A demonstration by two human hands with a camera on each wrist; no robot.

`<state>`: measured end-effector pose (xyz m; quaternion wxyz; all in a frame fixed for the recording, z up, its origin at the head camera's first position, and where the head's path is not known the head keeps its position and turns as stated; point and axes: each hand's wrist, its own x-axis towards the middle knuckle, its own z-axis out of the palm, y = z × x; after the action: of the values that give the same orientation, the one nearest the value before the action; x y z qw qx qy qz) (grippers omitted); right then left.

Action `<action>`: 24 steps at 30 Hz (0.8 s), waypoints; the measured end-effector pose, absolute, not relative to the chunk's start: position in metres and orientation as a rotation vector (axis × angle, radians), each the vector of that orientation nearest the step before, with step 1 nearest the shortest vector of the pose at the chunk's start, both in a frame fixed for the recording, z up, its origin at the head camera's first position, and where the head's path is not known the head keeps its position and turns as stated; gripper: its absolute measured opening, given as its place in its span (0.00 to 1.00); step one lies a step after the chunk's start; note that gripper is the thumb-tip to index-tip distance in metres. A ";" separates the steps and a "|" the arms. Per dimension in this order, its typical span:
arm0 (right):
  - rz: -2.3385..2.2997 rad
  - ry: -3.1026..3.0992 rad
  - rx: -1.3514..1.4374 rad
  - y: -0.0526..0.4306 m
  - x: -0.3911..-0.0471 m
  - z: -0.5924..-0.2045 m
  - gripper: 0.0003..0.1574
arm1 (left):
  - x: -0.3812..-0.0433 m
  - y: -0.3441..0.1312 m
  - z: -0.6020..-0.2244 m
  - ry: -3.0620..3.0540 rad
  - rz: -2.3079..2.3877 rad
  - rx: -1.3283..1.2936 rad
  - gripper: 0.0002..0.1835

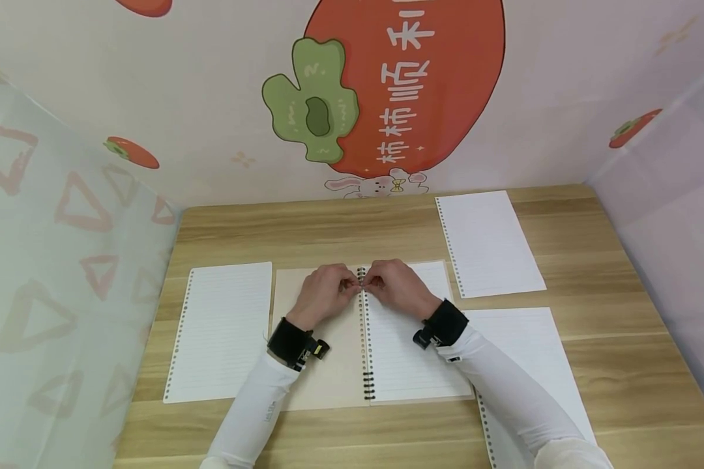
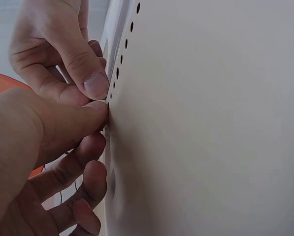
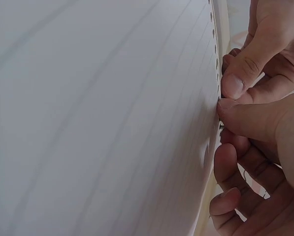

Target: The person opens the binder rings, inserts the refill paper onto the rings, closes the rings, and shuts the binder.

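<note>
Notebook binding is pinched by left hand and right hand.

The left hand and right hand are held close together — each in a pinch. The arms are angled inward.

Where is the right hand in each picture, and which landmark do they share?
Head view: right hand, near center, right of the upper binding rings.
Left wrist view: right hand, upper left.
Right wrist view: right hand, lower right.
Landmark: left hand, its fingertips beside the right hand's.
</note>
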<state>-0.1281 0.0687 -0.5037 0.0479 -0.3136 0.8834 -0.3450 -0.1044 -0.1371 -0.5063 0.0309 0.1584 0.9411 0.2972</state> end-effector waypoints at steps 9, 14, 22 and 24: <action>-1.068 2.688 -0.927 0.068 -0.128 -0.505 0.04 | -0.105 -0.137 -0.509 2.909 0.935 0.495 0.02; -1.063 2.690 -0.925 0.068 -0.128 -0.507 0.04 | -0.105 -0.138 -0.509 2.905 0.946 0.505 0.03; -1.050 2.690 -0.908 0.068 -0.128 -0.505 0.02 | -0.105 -0.138 -0.510 2.908 0.963 0.509 0.02; -1.056 2.692 -0.910 0.068 -0.128 -0.505 0.02 | -0.105 -0.138 -0.511 2.911 0.964 0.517 0.02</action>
<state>-0.1282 0.0677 -0.5047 0.0553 -0.2998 0.8866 -0.3478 -0.1048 -0.1384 -0.5106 0.0159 0.1662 0.9360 0.3100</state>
